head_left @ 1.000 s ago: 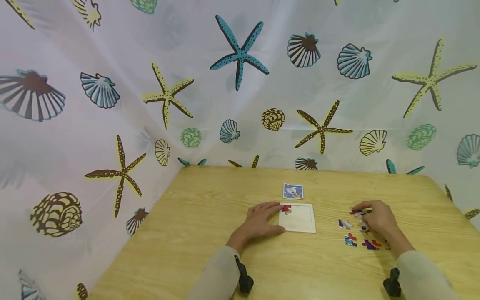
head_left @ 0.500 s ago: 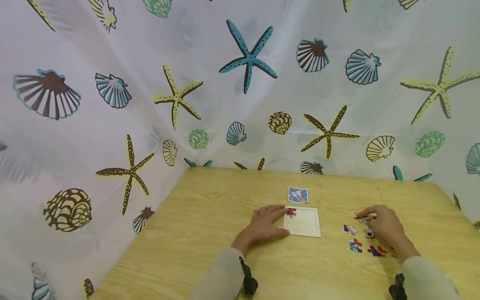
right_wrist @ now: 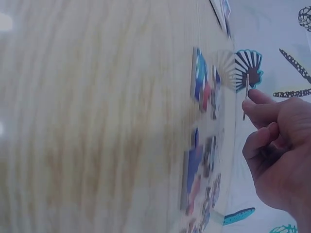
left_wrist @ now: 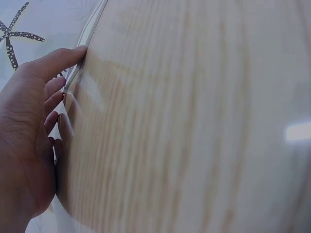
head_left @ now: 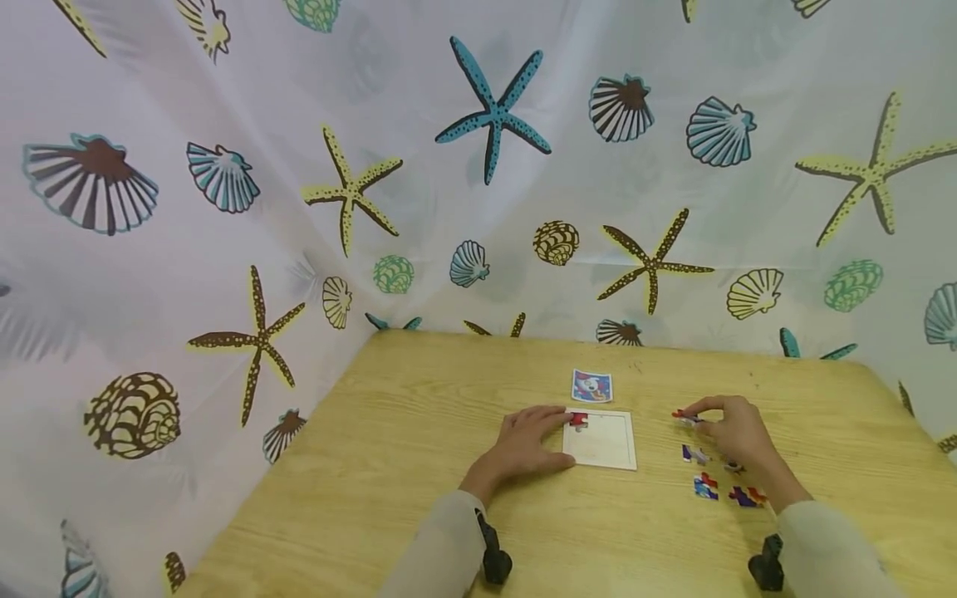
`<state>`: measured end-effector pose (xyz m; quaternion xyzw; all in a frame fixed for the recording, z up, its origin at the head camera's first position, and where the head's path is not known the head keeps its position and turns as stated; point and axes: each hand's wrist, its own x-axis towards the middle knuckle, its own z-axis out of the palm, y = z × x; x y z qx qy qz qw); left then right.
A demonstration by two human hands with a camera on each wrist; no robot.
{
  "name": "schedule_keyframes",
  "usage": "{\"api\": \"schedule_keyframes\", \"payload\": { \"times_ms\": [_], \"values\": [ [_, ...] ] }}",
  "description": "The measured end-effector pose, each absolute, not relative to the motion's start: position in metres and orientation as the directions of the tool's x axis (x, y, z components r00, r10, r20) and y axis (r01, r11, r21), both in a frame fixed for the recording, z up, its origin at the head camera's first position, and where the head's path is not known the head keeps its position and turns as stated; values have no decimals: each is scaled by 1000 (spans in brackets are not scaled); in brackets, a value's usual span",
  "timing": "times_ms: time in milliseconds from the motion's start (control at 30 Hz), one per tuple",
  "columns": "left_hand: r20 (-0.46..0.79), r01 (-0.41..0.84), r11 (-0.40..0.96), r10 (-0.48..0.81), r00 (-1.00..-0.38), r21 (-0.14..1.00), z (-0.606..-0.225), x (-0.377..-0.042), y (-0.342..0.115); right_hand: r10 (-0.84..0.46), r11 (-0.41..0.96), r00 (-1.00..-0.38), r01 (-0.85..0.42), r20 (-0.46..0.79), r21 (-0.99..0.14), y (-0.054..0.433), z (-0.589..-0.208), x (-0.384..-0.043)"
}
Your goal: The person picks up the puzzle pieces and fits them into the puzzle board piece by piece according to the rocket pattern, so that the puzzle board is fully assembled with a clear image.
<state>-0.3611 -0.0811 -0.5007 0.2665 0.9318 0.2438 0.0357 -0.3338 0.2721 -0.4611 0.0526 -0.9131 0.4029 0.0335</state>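
My right hand (head_left: 738, 433) pinches a jigsaw piece (head_left: 682, 417) with red and white on it between thumb and fingertips. In the right wrist view that piece (right_wrist: 246, 97) shows edge-on as a thin slab, raised off the table. My left hand (head_left: 523, 448) rests at the left side of a square white puzzle board (head_left: 609, 448), thumb near its lower left corner and fingers at the upper left one. A red jigsaw piece (head_left: 579, 419) lies in the board's upper left corner. In the left wrist view the thumb (left_wrist: 68, 58) touches the board's edge.
Several loose jigsaw pieces (head_left: 705, 486) lie to the right of the board, some partly hidden by my right hand. Just behind the board lies a small picture card (head_left: 592, 385). A curtain (head_left: 419, 208) with shells and starfish hangs behind the wooden table (head_left: 419, 415).
My right hand has lifted a piece from the loose group and carried it a little left towards the board. The left hand keeps its place; the head view has shifted slightly.
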Motion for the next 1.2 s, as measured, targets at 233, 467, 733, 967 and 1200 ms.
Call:
{"api": "schedule_keyframes", "payload": {
  "times_ms": [233,467,733,967,1200],
  "values": [
    [65,486,738,520,-852,468,-497,-361,-79,-108,637,-988,-157,114,-755,253,-459,-340],
    [70,481,731,515,-854,484,-495,-361,-78,-113,628,-987,-162,117,-761,238,-457,-345],
    [70,479,741,509,-858,471,-499,-361,-79,-114,613,-989,-148,98,-777,228,-462,-346],
    [63,470,743,505,-861,477,-502,-362,-81,-134,624,-984,-178,121,-761,214,-464,-347],
    [51,468,741,510,-859,482,-506,-364,-80,-172,613,-971,-235,164,-754,199,-474,-350]
  ]
}}
